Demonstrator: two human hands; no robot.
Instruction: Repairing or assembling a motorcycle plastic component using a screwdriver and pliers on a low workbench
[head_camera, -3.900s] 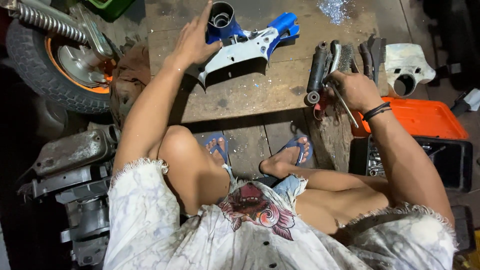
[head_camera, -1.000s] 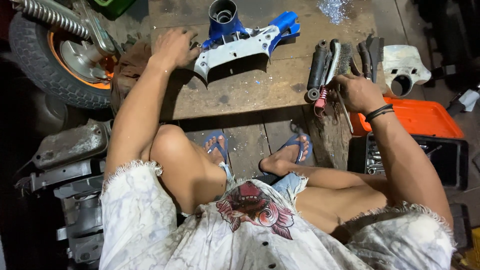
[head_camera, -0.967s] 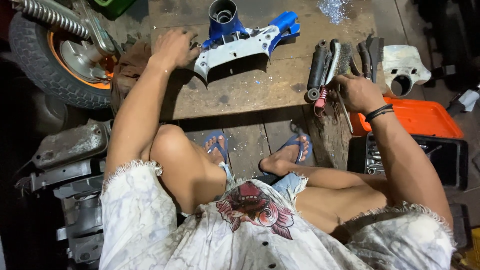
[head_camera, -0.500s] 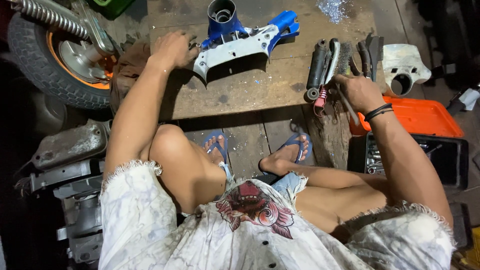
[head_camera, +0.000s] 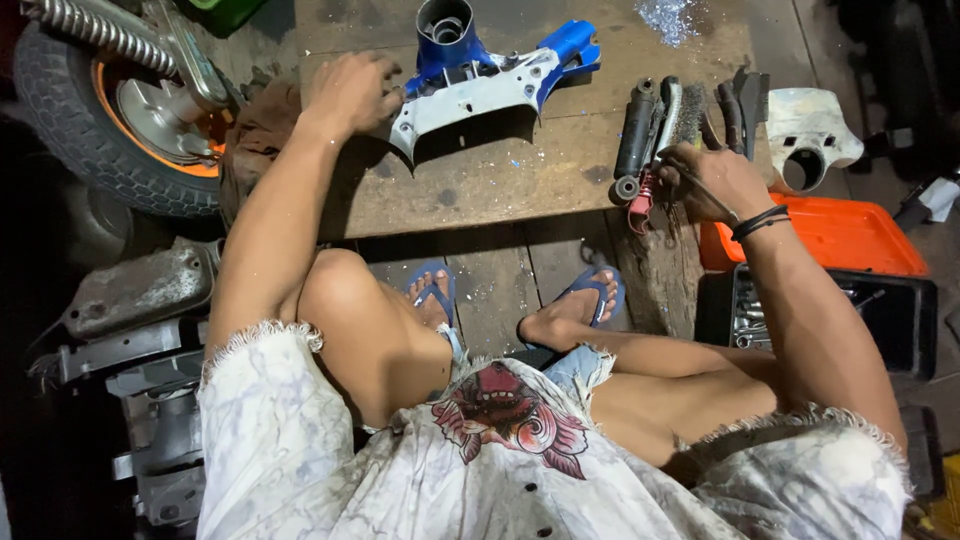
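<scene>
The left hand (head_camera: 352, 92) is now laid on the wooden tabletop (head_camera: 520, 180) at the near-left corner of the blue-and-white motorcycle frame part (head_camera: 480, 80), fingers curled loosely, the fingertips touching the white edge of the part. 3.9 s ago the same hand was cupped over the round blue tube at the top of the part; that grip has been given up, and the part has been left lying flat near the far edge of the tabletop, tube end pointing away. Since 1 s ago almost nothing about this hand has shifted, so the part is judged to be merely steadied, not lifted.

The right hand (head_camera: 715, 180) is closed around a thin metal tool (head_camera: 700, 185), its kind too small to tell, beside the cluster of black shock absorbers and handles (head_camera: 655, 125) at the right edge of the tabletop. It has been kept in that spot throughout, which suggests that a tool is being picked out. An orange tray (head_camera: 850, 235) and a black socket case (head_camera: 800, 320) lie just beyond the right forearm; a motorcycle wheel (head_camera: 110, 120) stands to the left.
</scene>
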